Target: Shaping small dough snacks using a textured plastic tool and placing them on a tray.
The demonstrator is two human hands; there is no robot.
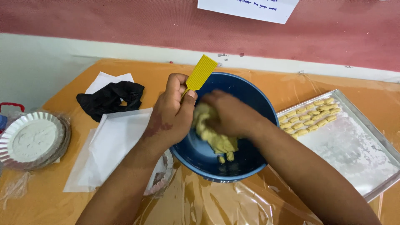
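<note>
A blue bowl (250, 89) sits at the table's middle with a lump of pale yellow dough (216, 139) inside. My left hand (171, 114) is at the bowl's left rim, closed on the handle of a yellow ridged paddle (201, 71) that sticks up and away. My right hand (229, 112) is inside the bowl, blurred, with its fingers on the top of the dough. Small bits of dough lie at the bowl's bottom.
A floured metal tray (354, 146) at the right holds several small shaped dough pieces (310, 116). White paper sheets (112, 141) and a black cloth (110, 98) lie at the left. A foil dish of flour (31, 139) stands at the far left. Plastic film covers the orange table (208, 200).
</note>
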